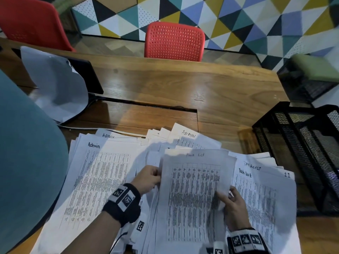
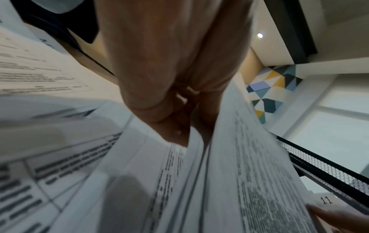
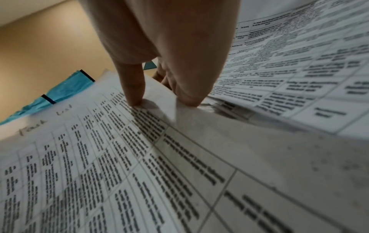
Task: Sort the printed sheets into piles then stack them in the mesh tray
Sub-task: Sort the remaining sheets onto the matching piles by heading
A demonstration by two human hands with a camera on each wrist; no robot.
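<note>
Two hands grasp one thin printed sheet [image 1: 196, 195] headed "Task list": the left hand [image 1: 146, 178] pinches its left edge, the right hand [image 1: 232, 204] its right edge, thumb on top. Three flat paper piles surround the fingers: Admin pile [image 1: 95, 180] left, middle pile [image 1: 146, 233] beneath, Task pile [image 1: 262, 195] right. Beyond the right fingers stands one black mesh tray [image 1: 300, 149]. Only the head view shows two red perforated chairs [image 1: 174, 41].
</note>
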